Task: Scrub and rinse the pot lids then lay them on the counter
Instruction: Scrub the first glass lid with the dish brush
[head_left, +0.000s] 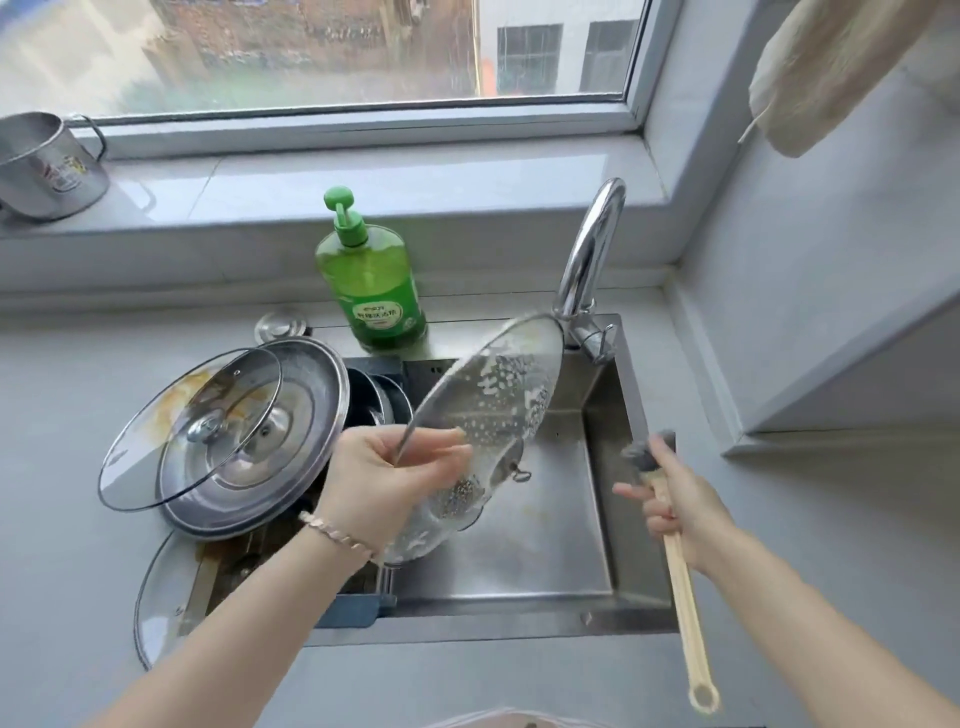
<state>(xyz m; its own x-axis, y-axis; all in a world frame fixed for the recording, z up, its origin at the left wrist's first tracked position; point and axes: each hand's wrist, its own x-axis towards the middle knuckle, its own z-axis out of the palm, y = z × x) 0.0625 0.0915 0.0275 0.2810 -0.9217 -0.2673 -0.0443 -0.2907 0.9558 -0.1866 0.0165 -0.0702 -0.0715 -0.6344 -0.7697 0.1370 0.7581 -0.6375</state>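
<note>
My left hand (395, 478) grips the rim of a soapy glass pot lid (498, 395), holding it tilted on edge over the steel sink (545, 551), just below the tap (592, 249). White suds cover the glass. Off to the right, over the sink's edge, my right hand (675, 499) grips a long cream-handled dish brush (680, 587) with its dark head pointing up, apart from the lid. At the sink's left side lie a greasy glass lid (176, 431) on a steel lid (291, 415), and under them another glass lid (156, 597).
A green dish soap bottle (371, 280) stands behind the sink. A small metal lid (280, 325) lies beside it. Dark bowls (379, 400) sit in a rack at the sink's left. A steel mug (47, 166) stands on the windowsill. Grey counter (831, 545) extends right.
</note>
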